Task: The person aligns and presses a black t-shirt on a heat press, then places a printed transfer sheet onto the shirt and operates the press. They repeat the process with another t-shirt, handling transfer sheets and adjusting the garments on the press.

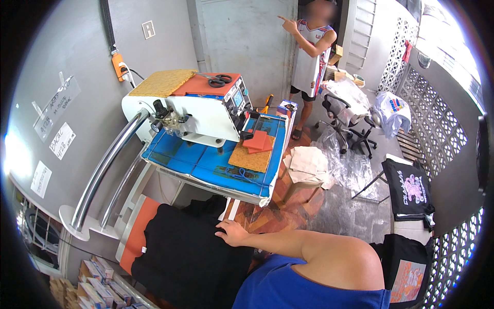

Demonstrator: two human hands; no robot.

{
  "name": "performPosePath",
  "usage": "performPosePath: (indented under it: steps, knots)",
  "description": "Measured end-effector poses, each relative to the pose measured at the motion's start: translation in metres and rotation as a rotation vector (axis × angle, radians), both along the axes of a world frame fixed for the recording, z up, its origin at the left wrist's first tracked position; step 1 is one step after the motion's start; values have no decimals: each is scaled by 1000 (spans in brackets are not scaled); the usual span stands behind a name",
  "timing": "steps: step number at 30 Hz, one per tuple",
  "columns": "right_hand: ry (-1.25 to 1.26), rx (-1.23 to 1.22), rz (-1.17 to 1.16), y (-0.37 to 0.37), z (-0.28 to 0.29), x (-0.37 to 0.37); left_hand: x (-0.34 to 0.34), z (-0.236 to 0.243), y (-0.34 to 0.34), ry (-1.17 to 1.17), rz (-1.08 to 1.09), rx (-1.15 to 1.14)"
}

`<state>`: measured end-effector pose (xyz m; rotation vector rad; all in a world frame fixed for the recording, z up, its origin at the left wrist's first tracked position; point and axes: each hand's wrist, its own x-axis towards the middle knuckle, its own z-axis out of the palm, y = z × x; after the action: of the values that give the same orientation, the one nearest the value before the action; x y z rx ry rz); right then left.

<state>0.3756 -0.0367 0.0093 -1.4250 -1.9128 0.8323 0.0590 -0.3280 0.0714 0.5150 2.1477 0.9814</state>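
Note:
My right hand (232, 233) reaches across from the right and lies on the right edge of a black T-shirt (188, 252). Its fingers are loosely spread on the cloth and grip nothing that I can see. The shirt is spread over the lower bed of a heat press, whose orange pad (139, 232) shows along the left side. A small white tag sits near the shirt's left edge. The white press head (180, 116) stands just beyond. My left hand is out of view.
A blue-topped platform (206, 175) carries orange pads (259, 141) and a brown mat. Scissors (220, 80) lie on the press. A person (311, 51) stands at the back, one arm raised, pointing left. Beyond my arm are a cloth-covered stool (307, 165), office chairs and printed black shirts (409, 188).

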Motion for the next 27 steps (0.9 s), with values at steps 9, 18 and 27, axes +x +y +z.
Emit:
performPosePath:
  steps: [9, 18, 27]
  knots:
    - [-75, -62, -17, 2, 6, -1, -12, -23, 6, 120, -11, -122]
    - [-412, -298, 26, 9, 60, -11, -10, -30, 25, 467, -205, -388]
    - [-461, -134, 79, 13, 44, -21, 15, -42, 25, 631, 89, -212]
